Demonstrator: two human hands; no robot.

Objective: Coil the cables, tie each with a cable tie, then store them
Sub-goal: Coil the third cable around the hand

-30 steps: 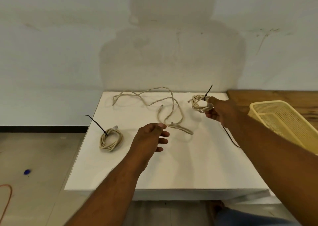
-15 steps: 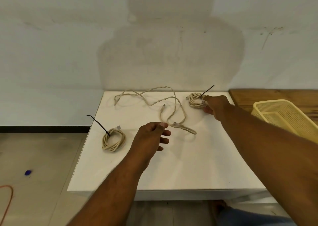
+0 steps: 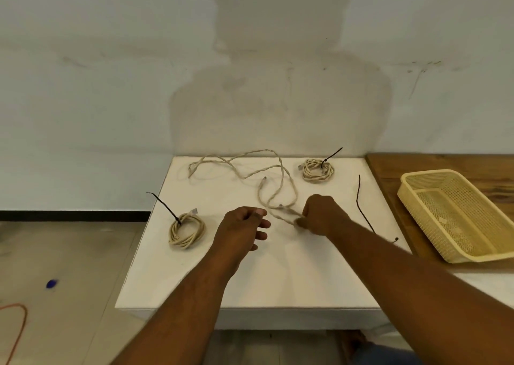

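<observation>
A loose beige cable (image 3: 247, 167) sprawls across the back of the white table (image 3: 278, 275). My right hand (image 3: 319, 215) grips its near end at the table's middle; that part is blurred. My left hand (image 3: 244, 229) hovers just left of it, fingers loosely curled, holding nothing. A coiled beige cable with a black tie (image 3: 185, 229) lies at the left. Another tied coil (image 3: 317, 170) rests at the back right, apart from both hands. A loose black cable tie (image 3: 361, 206) lies right of my right hand.
A yellow mesh basket (image 3: 411, 197) sits on the wooden surface (image 3: 434, 164) to the right of the table. A wall stands close behind the table. On the floor at the left are a blue object (image 3: 51, 283) and an orange cord (image 3: 16, 325).
My right hand let go of the tied coil at the back right and came down to the loose cable's near end. The left hand stayed about where it was.
</observation>
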